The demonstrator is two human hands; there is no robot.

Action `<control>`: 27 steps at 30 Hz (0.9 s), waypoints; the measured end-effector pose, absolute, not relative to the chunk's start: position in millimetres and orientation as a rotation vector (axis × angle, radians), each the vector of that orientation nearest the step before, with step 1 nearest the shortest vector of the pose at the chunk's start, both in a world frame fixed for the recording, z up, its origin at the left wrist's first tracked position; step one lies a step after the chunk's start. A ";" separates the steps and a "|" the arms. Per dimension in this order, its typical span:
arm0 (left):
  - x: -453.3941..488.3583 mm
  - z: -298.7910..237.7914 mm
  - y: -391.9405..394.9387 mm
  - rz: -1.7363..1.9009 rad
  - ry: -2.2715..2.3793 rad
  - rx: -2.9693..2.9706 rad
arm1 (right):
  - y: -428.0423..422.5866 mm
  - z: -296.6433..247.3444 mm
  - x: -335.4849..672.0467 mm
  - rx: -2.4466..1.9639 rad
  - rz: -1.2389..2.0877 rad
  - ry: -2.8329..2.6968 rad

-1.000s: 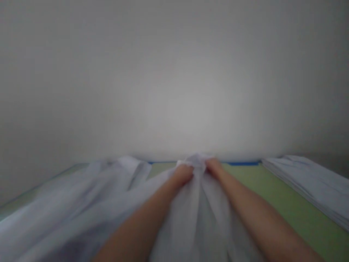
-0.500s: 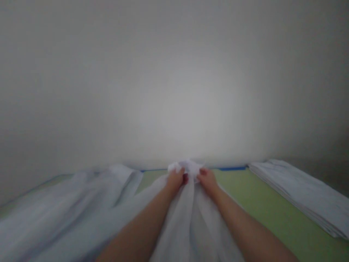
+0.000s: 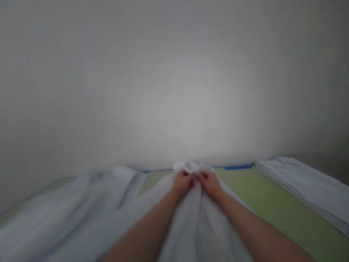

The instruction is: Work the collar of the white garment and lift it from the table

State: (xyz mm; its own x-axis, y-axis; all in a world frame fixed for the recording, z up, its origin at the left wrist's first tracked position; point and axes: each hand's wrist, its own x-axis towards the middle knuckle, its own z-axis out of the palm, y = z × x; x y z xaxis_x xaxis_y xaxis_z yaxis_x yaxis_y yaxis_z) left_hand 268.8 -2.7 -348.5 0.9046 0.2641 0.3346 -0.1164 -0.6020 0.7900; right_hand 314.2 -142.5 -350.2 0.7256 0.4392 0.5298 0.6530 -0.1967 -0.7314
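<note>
Here both hands, left hand (image 3: 182, 183) and right hand (image 3: 210, 183), pinch a bunched edge of the white cloth (image 3: 191, 218) at the green counter's (image 3: 272, 203) far side; gathering seems underway, and next needs firm, even tension.

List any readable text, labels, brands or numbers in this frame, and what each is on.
None readable.
The white cloth gripped by the left hand and the right hand is blank.
The stack of folded white cloth, green table, blue tape strip and wall show no print; the view is blurred.
</note>
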 end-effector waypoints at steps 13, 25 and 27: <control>272.5 -356.3 -2.5 0.435 -0.180 2.086 | -143.9 -355.9 327.4 -1.838 -0.223 -0.790; 274.3 -358.5 -6.0 0.524 -0.070 2.224 | -145.3 -356.2 323.3 -2.008 -0.391 -0.741; 274.1 -356.9 -6.9 0.546 0.001 2.245 | -147.8 -354.1 321.5 -2.021 -0.458 -0.686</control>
State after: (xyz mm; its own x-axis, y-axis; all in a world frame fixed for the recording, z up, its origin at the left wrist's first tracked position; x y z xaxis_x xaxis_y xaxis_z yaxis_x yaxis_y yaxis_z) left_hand 274.1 -6.9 -356.9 0.9064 0.1750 0.3844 -0.1741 -0.6743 0.7177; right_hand 321.5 -147.8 -354.1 0.7753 0.2864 0.5630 0.6298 -0.4189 -0.6542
